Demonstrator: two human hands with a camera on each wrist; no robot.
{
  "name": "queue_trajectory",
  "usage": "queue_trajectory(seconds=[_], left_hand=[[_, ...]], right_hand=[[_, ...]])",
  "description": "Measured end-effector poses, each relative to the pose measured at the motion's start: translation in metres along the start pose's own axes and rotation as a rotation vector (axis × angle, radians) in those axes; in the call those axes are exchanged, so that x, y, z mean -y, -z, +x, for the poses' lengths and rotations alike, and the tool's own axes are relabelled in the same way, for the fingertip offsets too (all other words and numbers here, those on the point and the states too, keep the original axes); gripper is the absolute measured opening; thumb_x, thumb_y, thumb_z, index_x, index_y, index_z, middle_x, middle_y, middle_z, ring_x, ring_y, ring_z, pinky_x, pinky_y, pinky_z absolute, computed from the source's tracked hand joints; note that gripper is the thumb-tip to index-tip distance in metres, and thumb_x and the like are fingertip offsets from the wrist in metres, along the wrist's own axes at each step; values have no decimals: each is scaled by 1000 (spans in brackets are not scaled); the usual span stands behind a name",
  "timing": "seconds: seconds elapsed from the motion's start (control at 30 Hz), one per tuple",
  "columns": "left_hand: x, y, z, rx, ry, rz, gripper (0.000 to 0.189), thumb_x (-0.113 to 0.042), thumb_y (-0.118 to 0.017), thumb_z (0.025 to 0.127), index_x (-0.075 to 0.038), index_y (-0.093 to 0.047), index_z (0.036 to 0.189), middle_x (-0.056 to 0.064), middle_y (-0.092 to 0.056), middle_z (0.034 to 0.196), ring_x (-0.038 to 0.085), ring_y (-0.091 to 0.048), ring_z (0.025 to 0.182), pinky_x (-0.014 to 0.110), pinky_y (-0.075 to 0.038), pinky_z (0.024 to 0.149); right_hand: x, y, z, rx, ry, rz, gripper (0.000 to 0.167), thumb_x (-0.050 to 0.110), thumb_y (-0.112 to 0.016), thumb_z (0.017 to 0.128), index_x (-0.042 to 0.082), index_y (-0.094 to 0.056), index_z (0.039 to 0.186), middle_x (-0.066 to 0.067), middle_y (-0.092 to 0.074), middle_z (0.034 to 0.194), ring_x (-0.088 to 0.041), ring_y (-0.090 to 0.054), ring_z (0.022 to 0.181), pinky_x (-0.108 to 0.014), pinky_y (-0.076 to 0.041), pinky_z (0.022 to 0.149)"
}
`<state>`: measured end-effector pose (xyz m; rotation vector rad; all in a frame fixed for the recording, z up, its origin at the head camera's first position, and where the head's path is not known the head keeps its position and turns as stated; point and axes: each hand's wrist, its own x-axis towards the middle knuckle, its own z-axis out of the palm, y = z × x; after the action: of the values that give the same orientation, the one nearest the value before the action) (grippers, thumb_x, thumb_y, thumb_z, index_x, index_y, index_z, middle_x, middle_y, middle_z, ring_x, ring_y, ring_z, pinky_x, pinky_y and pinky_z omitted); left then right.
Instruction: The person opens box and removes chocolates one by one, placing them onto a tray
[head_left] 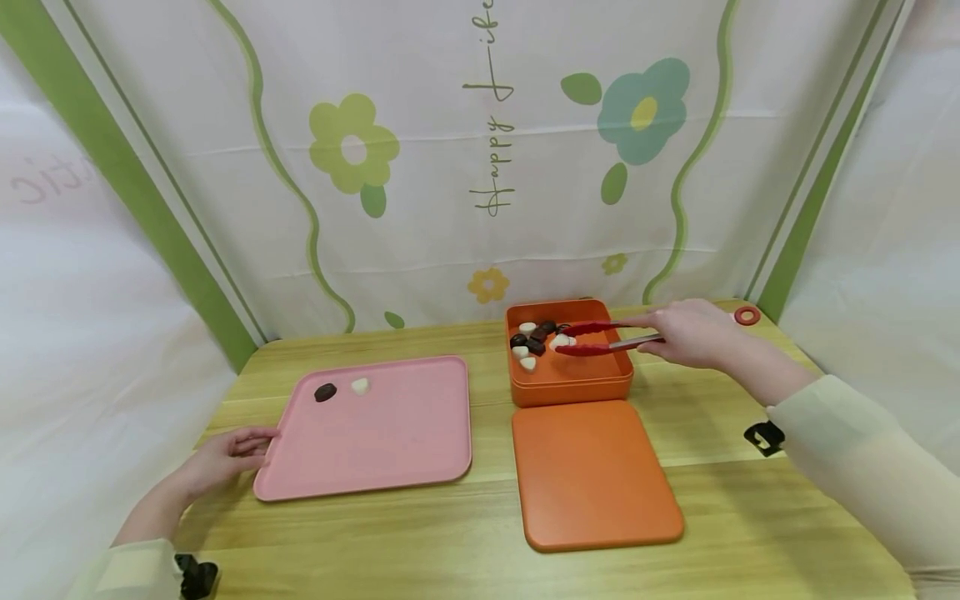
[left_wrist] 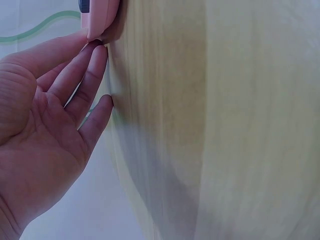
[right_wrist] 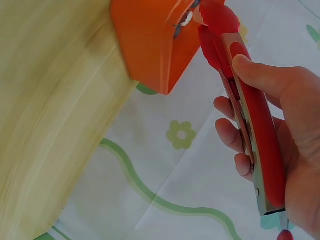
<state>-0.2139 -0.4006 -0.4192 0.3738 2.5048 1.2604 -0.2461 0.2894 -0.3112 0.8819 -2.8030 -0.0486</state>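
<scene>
The two hands are well apart at the far part of the wooden bench (head_left: 375,542), the left one at a pink tray (head_left: 375,442) and the right one above an orange box (head_left: 573,393). The left hand (head_left: 221,460) pinches the left rim of the tray, thumb against the edge and fingertips just under it, as the left wrist view shows. Flat on the left of the bench, the tray carries a dark oval piece (head_left: 326,392) and, just to its right, a white heart-shaped piece (head_left: 361,386), both toward its far left corner. The right hand (head_left: 693,333) is wrapped round a pair of red tongs (head_left: 585,350) with metal arms, thumb along one side and fingers curled on the other; a red ring (head_left: 746,315) shows at the handle end. The tips reach leftward into the box, with a white lump (head_left: 561,342) between them; whether they squeeze it I cannot tell. Small dark pieces (head_left: 536,347) and white pieces (head_left: 528,364) lie mostly in the left half of the box. An orange lid (head_left: 596,479) lies flat on the bench at the near side of the box, right of the tray. Behind the bench hangs a white curtain (head_left: 435,167) printed with flowers, wavy green lines and lettering.
</scene>
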Motion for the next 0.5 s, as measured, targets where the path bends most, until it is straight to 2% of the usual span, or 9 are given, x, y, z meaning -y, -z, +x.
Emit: queue_trajectory(seconds=[0.17, 0.3, 0.4, 0.5], left_hand=[[-1, 0, 0, 2, 0, -5, 48, -4, -59, 97, 23, -40, 131, 41, -49, 127, -2, -60, 96, 19, -50, 80], [-2, 0, -1, -3, 6, -11, 48, -5, -59, 97, 23, -40, 131, 40, -49, 127, -2, -60, 95, 19, -50, 79], [-2, 0, -2, -10, 17, -13, 50, -6, -61, 96, 22, -41, 131, 39, -50, 127, -2, -60, 95, 20, -50, 79], [-3, -1, -1, -12, 16, -8, 51, -7, -63, 94, 21, -42, 132, 38, -51, 127, -3, -59, 96, 19, -50, 80]], right_hand=[[7, 6, 2, -48, 12, 15, 45, 29, -77, 84, 22, -67, 127, 6, -59, 68, -10, -42, 49, -31, -35, 44], [15, 11, 5, -67, 16, 28, 45, 29, -77, 84, 22, -67, 128, -3, -70, 91, -10, -42, 50, -30, -34, 44], [21, 13, 8, -77, 25, 23, 45, 29, -76, 85, 20, -67, 128, -8, -70, 108, -11, -46, 52, -29, -36, 46], [26, 12, 12, -88, 31, 24, 45, 29, -76, 85, 19, -67, 128, -8, -70, 112, -15, -52, 56, -30, -39, 48]])
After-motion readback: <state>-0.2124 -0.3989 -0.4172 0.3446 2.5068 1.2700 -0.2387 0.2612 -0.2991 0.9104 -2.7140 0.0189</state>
